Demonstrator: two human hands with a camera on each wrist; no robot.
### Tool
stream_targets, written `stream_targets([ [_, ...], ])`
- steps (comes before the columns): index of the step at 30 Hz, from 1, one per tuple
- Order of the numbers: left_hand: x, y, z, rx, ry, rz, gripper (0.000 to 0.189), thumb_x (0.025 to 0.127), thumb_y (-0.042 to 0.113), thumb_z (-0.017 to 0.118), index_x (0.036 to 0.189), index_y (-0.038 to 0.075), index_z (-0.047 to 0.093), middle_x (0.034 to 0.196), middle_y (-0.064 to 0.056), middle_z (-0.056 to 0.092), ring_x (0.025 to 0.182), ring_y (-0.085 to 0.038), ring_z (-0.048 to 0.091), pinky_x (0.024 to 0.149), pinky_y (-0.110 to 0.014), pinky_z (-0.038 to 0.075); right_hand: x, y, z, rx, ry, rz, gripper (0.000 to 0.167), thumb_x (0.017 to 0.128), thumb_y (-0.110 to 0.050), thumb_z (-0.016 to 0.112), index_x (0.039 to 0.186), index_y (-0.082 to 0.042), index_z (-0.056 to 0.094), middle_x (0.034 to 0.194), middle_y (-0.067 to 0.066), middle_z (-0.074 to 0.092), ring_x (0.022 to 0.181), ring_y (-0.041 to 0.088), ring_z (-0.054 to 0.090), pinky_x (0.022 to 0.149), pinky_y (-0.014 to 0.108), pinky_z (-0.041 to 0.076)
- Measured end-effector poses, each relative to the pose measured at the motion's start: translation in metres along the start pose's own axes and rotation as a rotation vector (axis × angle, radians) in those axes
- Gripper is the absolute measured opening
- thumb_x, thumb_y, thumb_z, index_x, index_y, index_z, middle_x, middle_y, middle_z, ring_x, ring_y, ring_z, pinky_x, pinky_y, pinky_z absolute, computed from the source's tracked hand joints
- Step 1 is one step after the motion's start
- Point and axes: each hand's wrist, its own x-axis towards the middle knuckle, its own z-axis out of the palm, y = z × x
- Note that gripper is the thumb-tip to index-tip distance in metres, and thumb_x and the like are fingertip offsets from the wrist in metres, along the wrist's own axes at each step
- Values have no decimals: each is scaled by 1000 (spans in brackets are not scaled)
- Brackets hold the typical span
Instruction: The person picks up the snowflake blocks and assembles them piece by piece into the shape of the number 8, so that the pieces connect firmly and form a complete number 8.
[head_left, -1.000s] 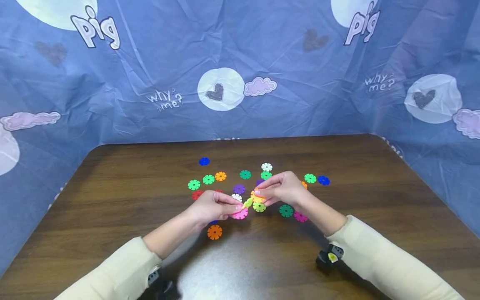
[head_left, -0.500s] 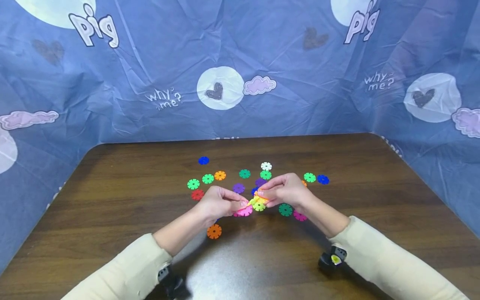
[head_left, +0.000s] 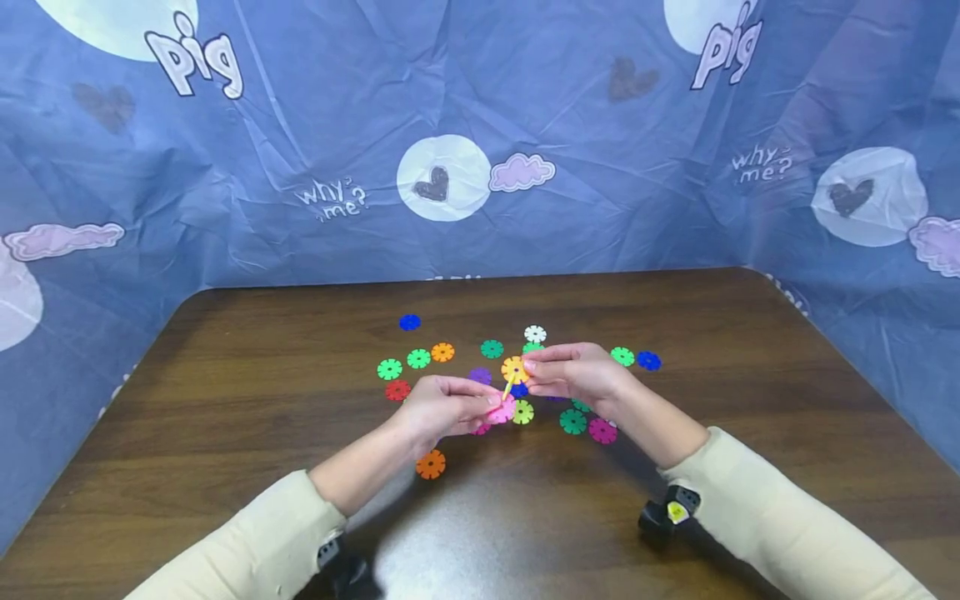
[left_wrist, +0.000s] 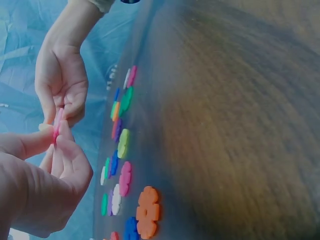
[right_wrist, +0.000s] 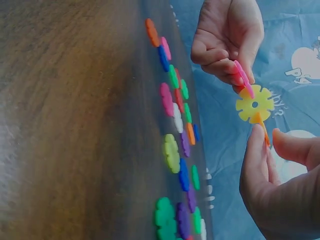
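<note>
Left hand (head_left: pixel 447 410) pinches a round, notched pink plastic disc (head_left: pixel 504 410); right hand (head_left: pixel 583 379) pinches a matching orange disc (head_left: pixel 513 369). Between them, above the brown wood-grain table (head_left: pixel 675 317), a notched yellow disc (right_wrist: pixel 244 105) touches both, the row running toward the far edge.

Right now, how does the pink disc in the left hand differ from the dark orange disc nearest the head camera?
The pink disc is pinched by the left hand above the table, while the dark orange disc lies flat on it. The pink disc meets a yellow disc at the rim; the dark orange disc is apart from that one. Both are round with notched rims.
</note>
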Motion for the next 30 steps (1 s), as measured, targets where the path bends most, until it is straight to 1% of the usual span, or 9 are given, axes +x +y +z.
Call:
stream_targets([
  [5,-1,-6,2,48,-27,7,24,86,10,71,105,-3,71,80,-2,75,66,-6,65,78,-30,60,2,11,2,8,-26,21,43,92,-2,59,130,16,48,80,-3,70,72,9,70,76,24,59],
  [7,-1,-7,2,72,-21,7,24,87,11,70,105,-4,70,84,-5,75,68,-7,66,80,-32,60,2,15,2,-5,-28,37,43,93,-3,59,129,16,49,79,-3,70,72,8,69,77,24,59],
  [9,1,-9,2,78,-10,10,24,88,11,69,106,-5,70,89,-11,76,71,-9,69,81,-34,60,3,19,3,-19,-32,50,42,93,-3,59,129,15,49,79,-3,70,72,8,69,77,25,59],
  [12,3,-9,2,67,11,23,23,88,10,68,107,-5,69,98,-18,74,76,-12,71,81,-35,60,3,24,5,-28,-47,65,40,93,-2,59,128,15,51,80,-2,70,71,8,69,77,26,60],
  [14,5,-9,2,56,23,26,22,88,9,68,106,-4,70,99,-18,74,78,-14,72,80,-34,60,2,26,6,-40,-67,67,39,92,-2,59,126,15,52,82,-1,72,72,9,69,77,26,60],
  [17,7,-8,3,62,28,24,21,87,8,69,105,-3,71,95,-16,75,76,-14,71,79,-33,60,2,29,8,-55,-99,70,37,92,-5,61,124,13,55,85,1,73,72,10,70,76,26,60],
  [21,9,-8,5,63,22,21,19,86,5,69,103,-5,71,91,-13,75,71,-11,68,78,-32,60,2,31,11,-65,-120,62,36,92,-5,62,122,13,57,86,1,74,72,9,69,76,25,60],
  [27,12,-10,8,33,24,9,18,84,2,70,100,-7,71,82,-7,74,66,-8,66,76,-30,60,3,31,12,-86,-117,52,36,91,-5,63,122,13,57,86,2,73,72,9,69,76,26,60],
  [30,13,-11,8,23,41,8,17,84,1,70,99,-6,71,79,-6,73,64,-7,65,74,-28,60,5,30,11,-133,-90,32,34,91,-6,64,119,12,60,87,4,74,73,10,70,78,28,60],
])
